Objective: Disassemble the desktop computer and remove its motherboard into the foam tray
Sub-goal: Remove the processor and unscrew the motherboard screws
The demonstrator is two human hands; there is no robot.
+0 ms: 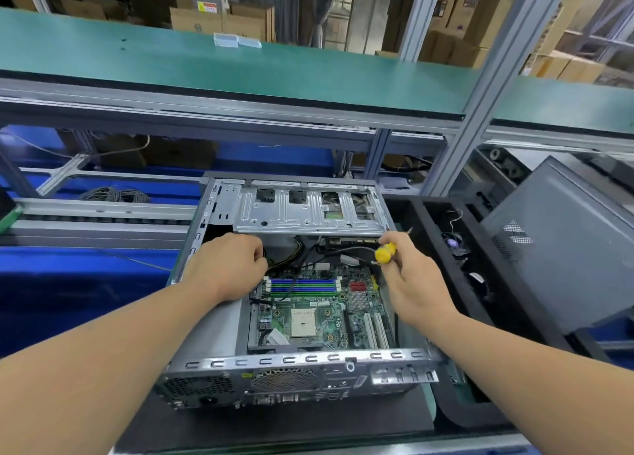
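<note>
While green motherboard is still sitting inside open grey metal case, left hand is curling among black cables; right hand is gripping yellow-handled screwdriver. Risk: tip slipping, gouging board; tugged cable snagging.

Green motherboard lies flat inside the open grey case.
</note>
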